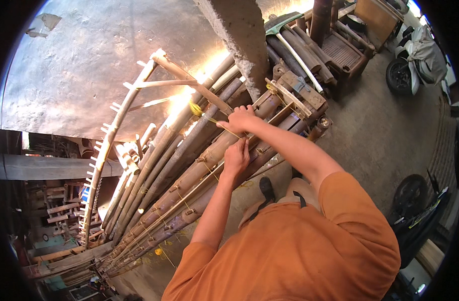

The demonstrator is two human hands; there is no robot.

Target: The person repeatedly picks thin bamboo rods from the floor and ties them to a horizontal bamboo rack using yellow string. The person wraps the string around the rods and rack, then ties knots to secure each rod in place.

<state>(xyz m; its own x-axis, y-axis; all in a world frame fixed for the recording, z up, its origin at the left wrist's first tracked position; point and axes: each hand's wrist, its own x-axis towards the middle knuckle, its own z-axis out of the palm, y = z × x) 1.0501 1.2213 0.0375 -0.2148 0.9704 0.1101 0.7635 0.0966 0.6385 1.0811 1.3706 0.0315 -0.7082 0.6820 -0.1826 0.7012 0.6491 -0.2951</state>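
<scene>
A thin yellow cord (210, 119) runs from a small yellow bundle (195, 109) to my two hands. My right hand (241, 121) is closed on the cord above a long bamboo pole (217, 149), its thumb pointing left. Just below it, my left hand (236, 158) pinches the cord between thumb and fingers, close over the same pole. Cord loops and short pegs show along this pole. A second thick bamboo pole (204, 201) lies beside it, nearer my body. The exact grip of the right fingers is partly hidden.
A tall bamboo frame with pegs (107, 138) leans at the left, beside several loose bamboo poles (164, 145). A rough concrete post (234, 40) stands ahead. A wooden block (303, 90) sits at the poles' right end. Farther right is a covered motorcycle (421, 60).
</scene>
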